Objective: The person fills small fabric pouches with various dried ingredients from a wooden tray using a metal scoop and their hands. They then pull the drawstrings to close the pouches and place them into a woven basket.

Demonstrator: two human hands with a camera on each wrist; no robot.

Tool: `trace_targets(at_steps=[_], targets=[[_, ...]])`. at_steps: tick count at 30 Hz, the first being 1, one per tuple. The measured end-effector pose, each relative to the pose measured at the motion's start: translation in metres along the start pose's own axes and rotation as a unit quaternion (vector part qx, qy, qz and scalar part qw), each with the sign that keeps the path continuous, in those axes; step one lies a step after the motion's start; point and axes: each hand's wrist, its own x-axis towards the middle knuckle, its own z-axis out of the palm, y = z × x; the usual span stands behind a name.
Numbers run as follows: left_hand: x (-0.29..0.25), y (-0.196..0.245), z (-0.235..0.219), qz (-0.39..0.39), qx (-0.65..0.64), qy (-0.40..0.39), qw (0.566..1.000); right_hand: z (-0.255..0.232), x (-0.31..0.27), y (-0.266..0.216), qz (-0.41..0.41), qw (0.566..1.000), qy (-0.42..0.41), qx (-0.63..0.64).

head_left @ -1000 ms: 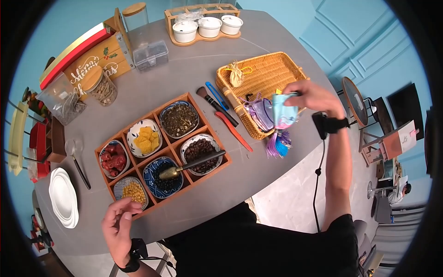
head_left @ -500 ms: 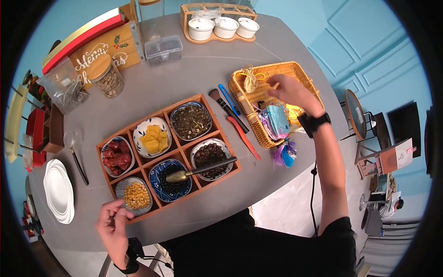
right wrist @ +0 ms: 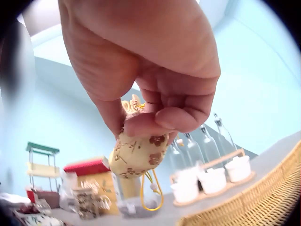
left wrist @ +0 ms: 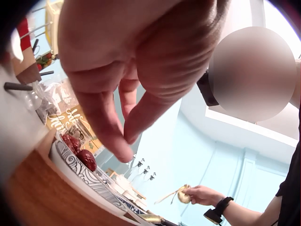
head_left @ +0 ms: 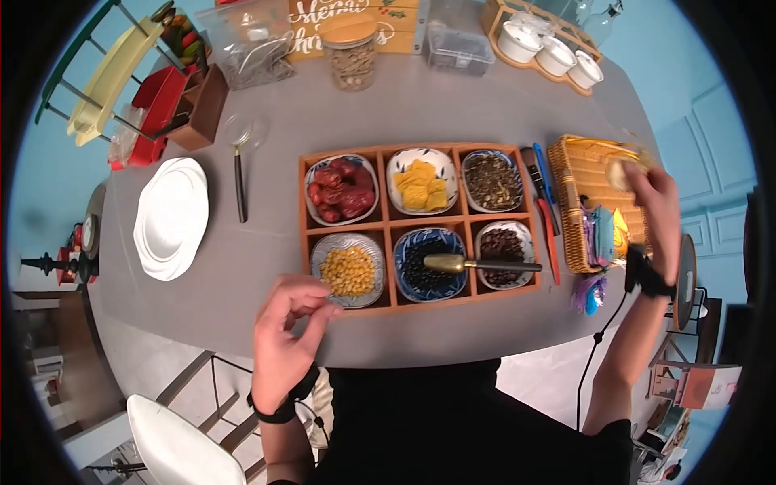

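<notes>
My right hand [head_left: 661, 206] pinches a small cream drawstring pouch [right wrist: 138, 155] with brown flowers by its gathered neck. The pouch's yellow cord [right wrist: 161, 200] hangs in a loop in the right wrist view. Below that hand is a wicker basket [head_left: 572, 234], holding a light blue pouch [head_left: 603, 234], a purple one and a yellow one [head_left: 620, 230]; purple and blue tassels [head_left: 589, 295] dangle over its near side. My left hand [head_left: 289, 331] hovers at the front edge by the bowl of yellow corn kernels [head_left: 347, 271], fingers loosely bent, nothing between them.
A wooden divided tray [head_left: 386, 226] carries bowls of red dates, yellow chunks, dried leaves, black beans and dark beans, with a brass scoop [head_left: 444, 263] across two. Brush, blue cutter and red tool [head_left: 550, 242] lie beside it. White dishes [head_left: 170, 218] and a strainer [head_left: 239, 182] are left.
My right hand has let go of the light blue pouch into the basket and lifted the cream pouch from it. The head view has swung left; the left hand stays by the corn bowl.
</notes>
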Motion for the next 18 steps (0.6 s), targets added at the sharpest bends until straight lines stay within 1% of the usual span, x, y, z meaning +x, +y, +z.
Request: trace_targets(at_steps=[1,2,3,4,5,6,7,8,9,10,11,12,13,14,15,16,17,18], targets=[[-0.001,-0.001,0.001,-0.073,-0.094,-0.005,0.993,-0.005,-0.020,-0.007,-0.004,0.999,0.025,0.037],[-0.002,-0.003,0.003,-0.074,-0.119,-0.025,0.990,-0.006,-0.042,-0.007,-0.016,0.992,0.056,0.109],[-0.003,-0.002,0.007,-0.076,-0.119,-0.027,0.990,-0.008,-0.062,0.007,-0.016,0.984,0.070,0.166],[-0.003,-0.001,0.014,-0.001,-0.087,-0.056,0.995,-0.012,-0.088,0.005,-0.027,0.982,0.018,0.188],[-0.001,0.001,0.021,0.076,-0.055,-0.087,0.992,0.009,-0.117,-0.011,-0.059,0.958,0.015,0.280],[0.002,0.010,0.027,0.097,-0.055,-0.146,0.983,0.026,-0.145,-0.015,-0.047,0.957,0.016,0.284],[0.000,0.018,0.037,0.098,-0.058,-0.151,0.982,0.048,-0.171,-0.035,-0.039,0.933,-0.016,0.357],[-0.003,0.026,0.049,0.093,-0.077,-0.175,0.977,0.070,-0.187,-0.046,-0.041,0.909,-0.040,0.413],[-0.006,0.030,0.059,0.087,-0.096,-0.200,0.971,0.082,-0.190,-0.058,-0.112,0.920,-0.113,0.357],[-0.010,0.033,0.065,0.083,-0.097,-0.206,0.970,0.092,-0.192,-0.061,-0.156,0.924,-0.187,0.295],[-0.013,0.035,0.071,0.070,-0.085,-0.230,0.967,0.100,-0.195,-0.070,-0.128,0.927,-0.231,0.267],[-0.014,0.036,0.074,0.059,-0.073,-0.254,0.963,0.107,-0.198,-0.078,-0.100,0.927,-0.242,0.269],[-0.015,0.030,0.074,0.059,-0.072,-0.260,0.961,0.109,-0.199,-0.082,-0.073,0.926,-0.252,0.270],[-0.015,0.020,0.074,0.047,-0.053,-0.270,0.960,0.106,-0.201,-0.080,-0.069,0.927,-0.249,0.271],[-0.015,0.014,0.074,0.036,-0.034,-0.278,0.959,0.102,-0.201,-0.076,-0.084,0.922,-0.266,0.268],[-0.013,0.013,0.074,0.054,-0.036,-0.276,0.959,0.099,-0.200,-0.073,-0.100,0.916,-0.284,0.265],[-0.013,0.013,0.073,0.053,-0.035,-0.277,0.959,0.094,-0.198,-0.069,-0.099,0.916,-0.284,0.266],[-0.012,0.013,0.073,0.061,-0.030,-0.285,0.956,0.089,-0.196,-0.065,-0.108,0.927,-0.229,0.276]])
